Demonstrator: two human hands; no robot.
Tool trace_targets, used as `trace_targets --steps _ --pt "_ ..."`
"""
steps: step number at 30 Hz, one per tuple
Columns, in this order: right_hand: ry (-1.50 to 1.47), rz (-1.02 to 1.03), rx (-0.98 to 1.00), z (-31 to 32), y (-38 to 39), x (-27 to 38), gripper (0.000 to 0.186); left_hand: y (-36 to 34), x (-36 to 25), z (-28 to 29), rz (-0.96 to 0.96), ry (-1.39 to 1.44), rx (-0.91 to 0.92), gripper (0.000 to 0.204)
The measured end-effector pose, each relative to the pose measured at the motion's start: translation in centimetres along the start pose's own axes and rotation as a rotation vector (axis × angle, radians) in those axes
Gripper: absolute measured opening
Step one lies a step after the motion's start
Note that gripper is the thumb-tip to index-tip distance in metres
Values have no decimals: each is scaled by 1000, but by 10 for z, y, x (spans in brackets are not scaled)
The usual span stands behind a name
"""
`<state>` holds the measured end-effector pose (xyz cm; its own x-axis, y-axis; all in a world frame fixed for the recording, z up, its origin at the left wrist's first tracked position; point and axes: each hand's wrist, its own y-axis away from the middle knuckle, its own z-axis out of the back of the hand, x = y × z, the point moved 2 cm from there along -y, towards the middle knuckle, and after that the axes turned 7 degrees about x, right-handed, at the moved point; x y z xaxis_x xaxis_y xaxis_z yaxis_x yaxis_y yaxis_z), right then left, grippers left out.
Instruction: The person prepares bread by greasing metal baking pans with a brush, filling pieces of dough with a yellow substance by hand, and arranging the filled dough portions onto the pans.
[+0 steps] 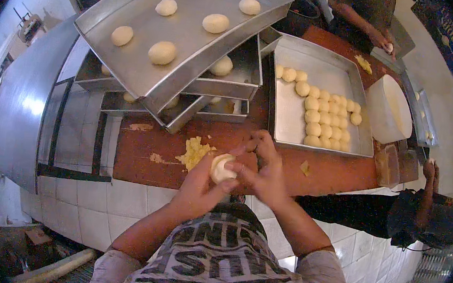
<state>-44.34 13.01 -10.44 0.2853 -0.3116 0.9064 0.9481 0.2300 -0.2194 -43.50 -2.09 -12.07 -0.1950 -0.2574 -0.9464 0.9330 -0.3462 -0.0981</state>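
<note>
A pale dough ball (224, 166) sits in my left hand (200, 178), whose fingers curl around it over the table's near edge. On its right side, my right hand (262, 173) touches the dough with the thumb, while the other fingers are bent and raised. What lies between those raised fingers, if anything, I cannot make out. Just beyond my left hand is a heap of crumbly yellow filling (194, 152) on the reddish-brown table (152, 168). A metal tray (289, 123) with rows of small dough balls (325, 119) stands beyond my right hand.
Stacked metal trays (193, 41) with larger dough balls (162, 53) rise at the far left. Right of the row-filled tray are a white tub (389, 109) and a clear plastic container (387, 165). One person (361, 15) works across the table; another person (423, 214) stands at right.
</note>
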Motion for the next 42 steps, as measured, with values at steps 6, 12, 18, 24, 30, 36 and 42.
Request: trace_targets --steps 6,12,18,24,30,36,42 --pt "407 258 69 -11 3 5 18 -7 31 9 365 1222 -11 40" --pt "158 118 141 -3 -2 1 26 6 20 2 208 66 80 39" --pt "373 288 71 -16 7 12 32 0 40 17 441 917 28 45" --pt "282 435 197 -17 27 15 21 -27 8 12 242 617 451 79" --pt "-698 -218 89 4 11 -2 11 -30 -6 -11 88 1071 241 104" --pt "-619 -288 196 -8 6 -11 15 -12 16 -8 105 442 -56 38" --pt "367 446 256 -11 -29 46 44 -16 36 27 -90 117 -153 26"
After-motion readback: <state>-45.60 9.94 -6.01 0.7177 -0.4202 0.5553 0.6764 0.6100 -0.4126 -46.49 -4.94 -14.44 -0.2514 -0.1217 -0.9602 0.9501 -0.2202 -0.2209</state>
